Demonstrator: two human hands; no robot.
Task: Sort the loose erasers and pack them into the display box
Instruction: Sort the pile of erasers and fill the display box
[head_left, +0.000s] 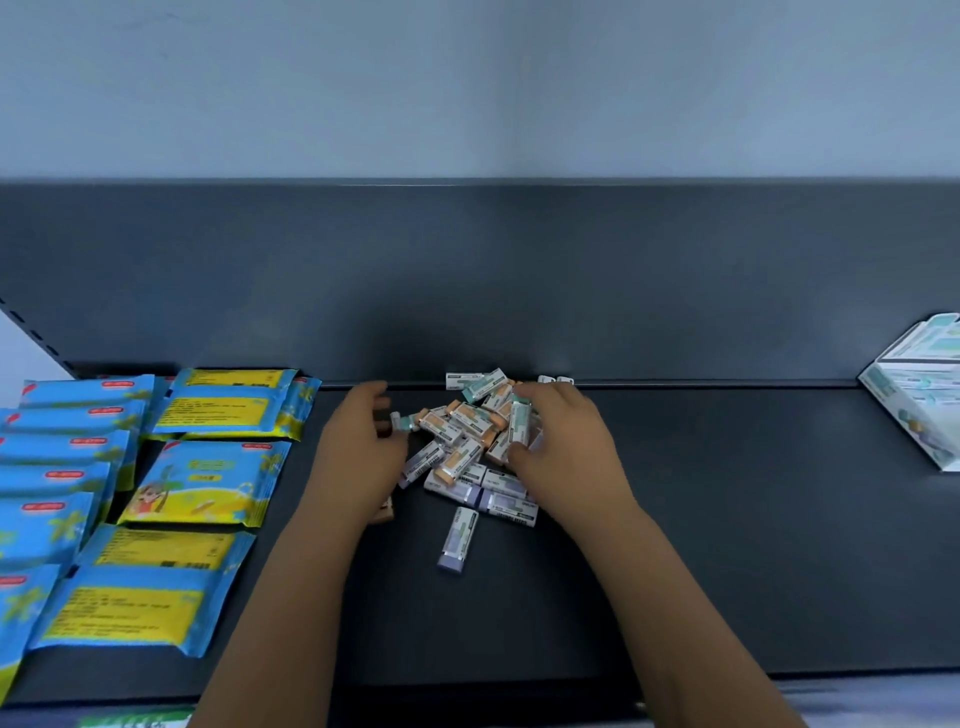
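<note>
A pile of loose erasers (467, 431) in orange, green and purple sleeves lies mid-shelf against the back panel. One purple eraser (457, 540) lies alone in front of the pile. My right hand (566, 441) is at the pile's right side and pinches a green-sleeved eraser (519, 423) upright between thumb and fingers. At the left side, my left hand (358, 447) curls its blurred fingers around the end of a small green eraser (404, 422); whether it grips is unclear. An orange eraser (387, 512) peeks from under that wrist. The white display box (914, 395) stands far right.
Blue and yellow wipe packets (208, 483) cover the left part of the dark shelf (727, 545) in overlapping rows. The shelf's back panel (519, 286) rises right behind the pile. Two or three erasers (556, 381) lie against it.
</note>
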